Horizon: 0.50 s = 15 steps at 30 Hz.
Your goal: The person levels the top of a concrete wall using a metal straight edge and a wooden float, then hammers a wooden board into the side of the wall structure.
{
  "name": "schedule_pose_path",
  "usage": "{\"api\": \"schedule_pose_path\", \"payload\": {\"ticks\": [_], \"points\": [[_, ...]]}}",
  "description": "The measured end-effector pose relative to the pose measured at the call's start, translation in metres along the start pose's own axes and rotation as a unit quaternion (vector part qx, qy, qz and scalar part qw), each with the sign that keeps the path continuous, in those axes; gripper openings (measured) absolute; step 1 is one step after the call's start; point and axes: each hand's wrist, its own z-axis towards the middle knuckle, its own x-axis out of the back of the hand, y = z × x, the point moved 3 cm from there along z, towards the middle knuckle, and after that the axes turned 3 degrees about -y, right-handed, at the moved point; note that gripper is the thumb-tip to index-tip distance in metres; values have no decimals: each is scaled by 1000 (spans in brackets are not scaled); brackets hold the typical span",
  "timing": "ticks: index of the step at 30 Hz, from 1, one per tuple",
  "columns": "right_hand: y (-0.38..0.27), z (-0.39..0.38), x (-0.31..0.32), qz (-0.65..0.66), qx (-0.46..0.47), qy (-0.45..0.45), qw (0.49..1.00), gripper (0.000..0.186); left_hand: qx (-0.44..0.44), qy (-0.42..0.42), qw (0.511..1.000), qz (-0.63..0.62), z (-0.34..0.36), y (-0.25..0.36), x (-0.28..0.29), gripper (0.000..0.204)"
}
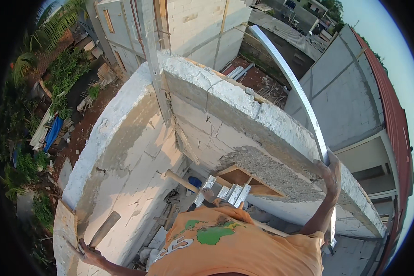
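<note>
Daylight, low and warm, appears to reach me from the right: the sky (400, 60) is bleached almost white, while the inner face of the block wall (133, 152) glows pale orange. The trees (27, 115) at left sink into dim shadow. Fisheye distortion bows the metal straightedge (299, 92) and blackens the corners. My shirt (234, 248), closest to the lens, is slightly soft.

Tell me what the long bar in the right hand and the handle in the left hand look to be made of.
The long bar in the right hand looks like metal, probably aluminium: pale silver-grey, flat-sided, with a dull sheen along its length. The handle in the left hand looks like bare wood: brown, round, matt, no shine. What it belongs to cannot be seen from here.
</note>
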Motion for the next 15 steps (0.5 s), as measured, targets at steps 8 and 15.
{"api": "schedule_pose_path", "payload": {"ticks": [8,15], "points": [[24,2,30,-25,-8,-123,992,45,-48,53,997,-40,-1,8,-5,55],[33,32,24,-107,21,-116,987,54,-45,50,998,-4,-20,36,-20,50]]}}
